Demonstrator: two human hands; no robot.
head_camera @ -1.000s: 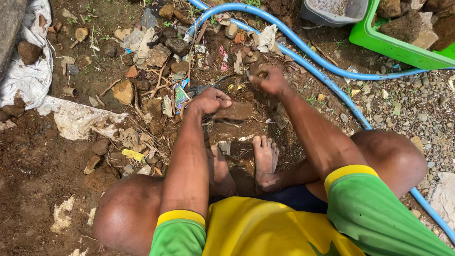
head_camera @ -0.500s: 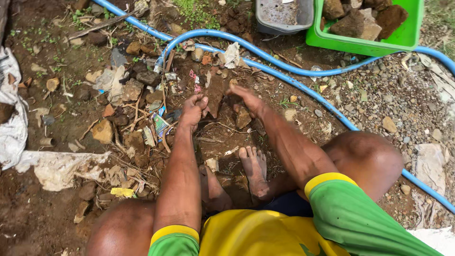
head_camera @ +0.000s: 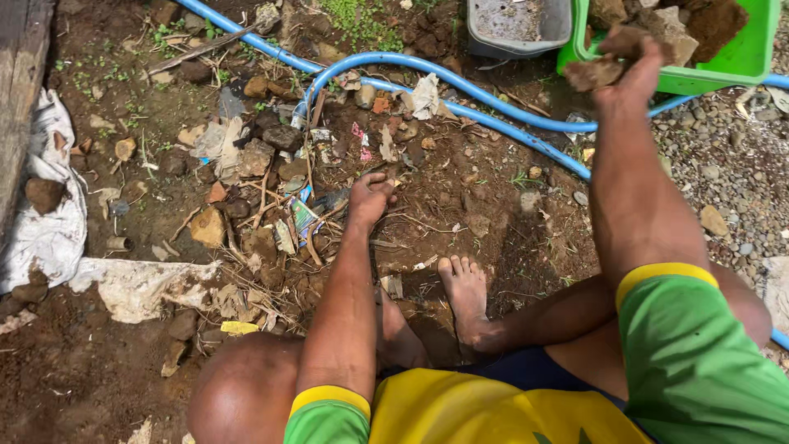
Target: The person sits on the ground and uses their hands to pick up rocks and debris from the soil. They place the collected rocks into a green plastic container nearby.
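A: Far left of frame: a dirty white sheet (head_camera: 49, 230) crumpled on bare soil beside a dark wooden plank (head_camera: 20, 82) at the upper left edge; a torn pale scrap (head_camera: 140, 288) lies just right of it.

B: Noted; centre-left?

A: Loose stones (head_camera: 255, 156), dry twigs and bits of litter scattered over dug earth; a blue hose (head_camera: 460, 78) crosses the upper part of the frame, loops once, then runs down toward the right edge.

B: Left hand?

A: Left hand (head_camera: 368, 200) at centre, arm extended, pressed down into the soil amid the litter; fingers curled inward against the ground; whether they grip anything, cannot tell; soil hides the tips.

B: Feet?

A: Two bare feet (head_camera: 464, 292) just below that hand, soles on the dirt; person seated, green and yellow sleeves at the bottom edge.

B: Right hand?

A: Right hand (head_camera: 629, 66) raised at upper right, fingers closed around a brown clod of earth (head_camera: 593, 72); the clod sits in the air at the near rim of a green tub (head_camera: 752, 62), which already holds earth and rocks; a grey tub (head_camera: 518, 25) stands just left of the green one; gravel (head_camera: 723, 164) covers the ground at right.
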